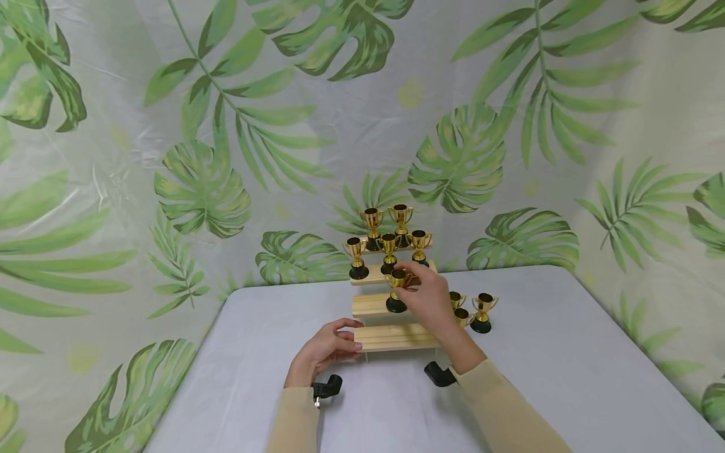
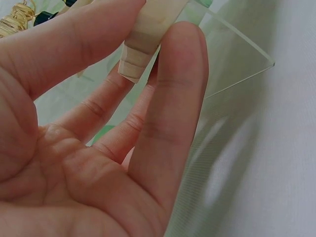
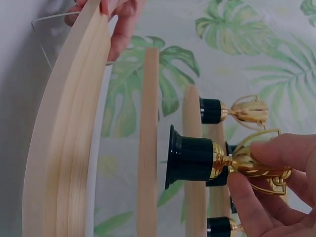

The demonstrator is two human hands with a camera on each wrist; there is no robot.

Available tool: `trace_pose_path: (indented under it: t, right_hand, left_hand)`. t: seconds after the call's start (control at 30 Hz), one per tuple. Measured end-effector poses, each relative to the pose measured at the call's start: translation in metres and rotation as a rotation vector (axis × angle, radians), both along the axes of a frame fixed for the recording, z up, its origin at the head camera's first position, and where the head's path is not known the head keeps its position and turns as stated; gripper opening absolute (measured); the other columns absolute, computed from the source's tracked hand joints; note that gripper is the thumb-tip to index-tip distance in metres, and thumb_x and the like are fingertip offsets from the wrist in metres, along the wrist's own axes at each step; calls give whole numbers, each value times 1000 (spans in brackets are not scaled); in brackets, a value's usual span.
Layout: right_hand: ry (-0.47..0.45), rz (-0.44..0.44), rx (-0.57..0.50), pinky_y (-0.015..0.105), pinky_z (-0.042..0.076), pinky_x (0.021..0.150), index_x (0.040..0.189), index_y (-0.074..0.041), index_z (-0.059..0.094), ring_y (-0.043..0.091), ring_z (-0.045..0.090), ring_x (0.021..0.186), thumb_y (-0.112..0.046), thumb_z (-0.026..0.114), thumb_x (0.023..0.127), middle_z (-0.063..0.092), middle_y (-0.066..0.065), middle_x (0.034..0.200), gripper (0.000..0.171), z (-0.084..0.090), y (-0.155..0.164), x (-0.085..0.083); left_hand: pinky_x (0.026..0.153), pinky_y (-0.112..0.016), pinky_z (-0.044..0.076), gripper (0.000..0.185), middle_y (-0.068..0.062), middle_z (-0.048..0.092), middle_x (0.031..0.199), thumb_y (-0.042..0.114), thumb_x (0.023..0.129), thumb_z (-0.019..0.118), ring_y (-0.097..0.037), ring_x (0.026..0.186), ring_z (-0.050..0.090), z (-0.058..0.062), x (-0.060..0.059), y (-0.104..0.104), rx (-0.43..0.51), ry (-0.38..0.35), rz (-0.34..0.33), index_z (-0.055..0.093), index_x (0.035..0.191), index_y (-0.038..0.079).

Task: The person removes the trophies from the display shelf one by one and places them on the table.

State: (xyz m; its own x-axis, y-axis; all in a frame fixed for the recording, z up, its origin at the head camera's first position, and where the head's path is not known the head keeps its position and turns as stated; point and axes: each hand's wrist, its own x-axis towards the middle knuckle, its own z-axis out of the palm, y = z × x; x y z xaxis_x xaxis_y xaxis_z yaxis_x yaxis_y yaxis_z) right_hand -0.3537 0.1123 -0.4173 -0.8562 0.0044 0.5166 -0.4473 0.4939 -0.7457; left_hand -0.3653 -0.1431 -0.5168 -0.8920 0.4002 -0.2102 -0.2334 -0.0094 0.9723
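A small gold trophy cup with a black base is pinched between the thumb and fingers of my right hand. It is upright over the second step from the front of a wooden tiered stand. In the right wrist view the black base is close to that step; I cannot tell if they touch. My left hand grips the left end of the front step, its thumb and fingers around the wooden board. Two trophies stand on the top step and three on the step below.
Three more trophies are on the white-covered table right of the stand, partly behind my right hand. Clear side supports hold the steps. A leaf-patterned cloth hangs behind the table.
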Motion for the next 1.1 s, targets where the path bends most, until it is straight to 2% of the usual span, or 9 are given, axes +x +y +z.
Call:
trace_pose_path:
  t: [0.2, 0.43, 0.7, 0.9, 1.1]
  right_hand:
    - [-27, 14, -29, 32, 60, 71, 127, -18, 68, 23, 70, 91, -4, 82, 82, 68, 2, 111, 49, 0, 8, 1]
    - [-50, -12, -26, 30, 60, 70, 124, -30, 68, 17, 68, 92, -8, 82, 84, 68, -3, 107, 48, 1, 18, 1]
    - [-13, -46, -25, 30, 60, 71, 123, -27, 68, 17, 69, 89, -7, 82, 83, 70, -1, 100, 47, 4, 28, 0]
    - [24, -63, -14, 36, 61, 70, 126, -19, 69, 22, 71, 89, -5, 81, 83, 71, 3, 105, 47, 8, 36, 1]
    - [29, -83, -13, 36, 61, 72, 127, -18, 68, 22, 70, 91, -6, 82, 83, 70, 4, 105, 47, 10, 46, 4]
  left_hand:
    - [81, -40, 60, 56, -16, 67, 97, -8, 82, 74, -22, 84, 69, -1, 0, 0, -6, 4, -4, 55, 135, -1]
    - [82, -40, 60, 56, -17, 67, 100, -8, 82, 75, -22, 85, 69, 0, 1, 0, 1, 3, -10, 55, 135, -1]
    - [80, -38, 60, 57, -14, 66, 97, -7, 83, 74, -21, 83, 69, 1, 2, -1, 8, 2, -15, 54, 136, -2]
    - [80, -38, 60, 58, -13, 66, 95, -6, 83, 75, -21, 83, 69, -1, 1, -1, 4, 5, -15, 54, 136, -2]
    - [79, -38, 60, 59, -14, 66, 97, -5, 82, 76, -21, 83, 69, -1, 0, 0, 4, 6, -17, 53, 137, -2]
